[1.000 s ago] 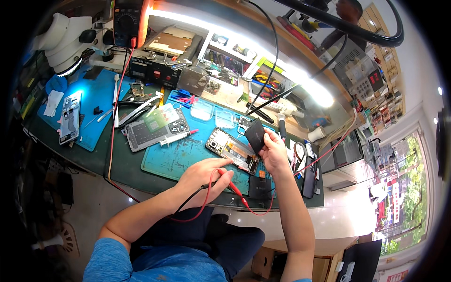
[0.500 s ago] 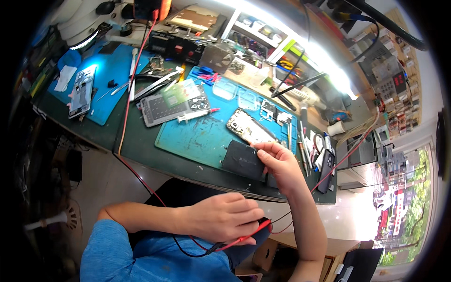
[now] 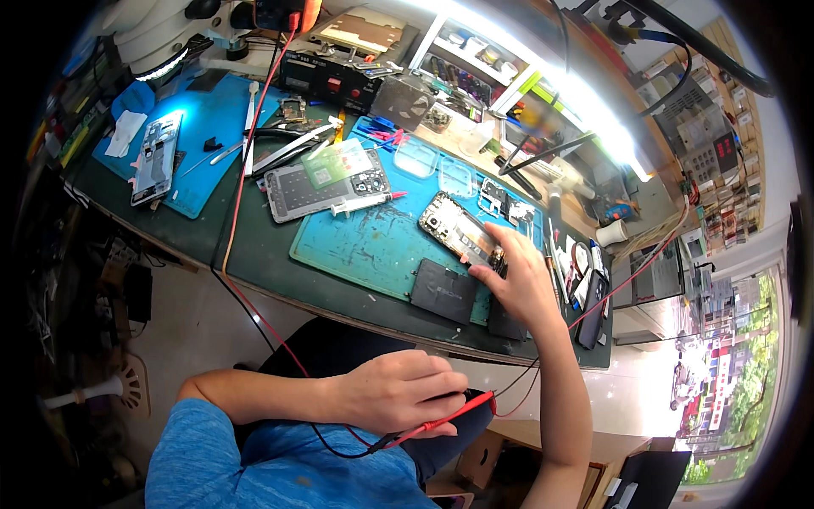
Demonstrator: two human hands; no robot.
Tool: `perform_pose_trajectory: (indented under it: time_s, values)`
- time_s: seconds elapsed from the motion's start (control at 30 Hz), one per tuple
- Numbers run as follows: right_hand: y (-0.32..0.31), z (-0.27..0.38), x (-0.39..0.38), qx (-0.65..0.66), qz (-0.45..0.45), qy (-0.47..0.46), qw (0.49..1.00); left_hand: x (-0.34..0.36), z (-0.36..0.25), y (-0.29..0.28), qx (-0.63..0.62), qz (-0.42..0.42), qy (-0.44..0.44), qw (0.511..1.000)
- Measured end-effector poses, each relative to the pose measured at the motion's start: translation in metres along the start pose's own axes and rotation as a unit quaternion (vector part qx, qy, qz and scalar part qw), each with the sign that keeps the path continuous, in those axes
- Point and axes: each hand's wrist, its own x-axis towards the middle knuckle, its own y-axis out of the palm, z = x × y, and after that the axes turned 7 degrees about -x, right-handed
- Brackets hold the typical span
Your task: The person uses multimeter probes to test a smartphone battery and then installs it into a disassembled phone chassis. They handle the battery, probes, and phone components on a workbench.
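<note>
1. Flat black slab (image 3: 443, 289) (a phone battery, by its look) has gone from the right hand's grip half a second ago to the front edge of the work mat; the right hand (image 3: 526, 282) has shifted from it to the opened phone.
2. Dark green workbench (image 3: 263, 254): the largest piece, running across the view.
3. Blue work mat (image 3: 339, 246): on the bench, worn and scratched, under both the slab and the opened phone.
4. Left hand: the left hand (image 3: 405, 392) hangs over the lap, fingers curled, grasping a red test lead (image 3: 468, 407) whose tip juts out past the fingers. Its palm side is hidden.
5. Right hand: it has let go of the slab; thumb and fingers are parted about the lower end of the opened phone. Whether they press on it, I cannot tell.
6. Grey phone housing (image 3: 292, 193): lying flat across the mat's left edge, well apart from both hands.
7. Opened phone (image 3: 454, 227): on the mat, slanting, innards upward, just beyond the slab.
8. Slab: flat, near the opened phone but apart from it.
9. Syringe (image 3: 360, 204): pink-tipped, lying along the housing's near side.
</note>
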Motion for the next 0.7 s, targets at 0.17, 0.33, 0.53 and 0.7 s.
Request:
perform_pose_trajectory:
  time_s: [0.17,0.33,0.53,0.7]
  values:
    - [-0.017,0.018,-0.006,-0.021,-0.089,-0.027,0.995,-0.005,-0.003,-0.010,0.012,-0.030,-0.049,0.998]
    - [-0.085,0.088,-0.066,0.136,0.167,-0.144,0.966,-0.014,-0.002,-0.024,0.026,-0.047,-0.093,0.994]
    - [-0.047,0.101,-0.107,0.009,0.021,-0.170,0.985,-0.005,-0.008,-0.027,-0.031,-0.010,-0.115,0.993]
    - [-0.040,0.088,-0.118,0.278,-0.067,-0.023,0.958,-0.014,-0.002,-0.044,-0.029,-0.039,-0.158,0.986]
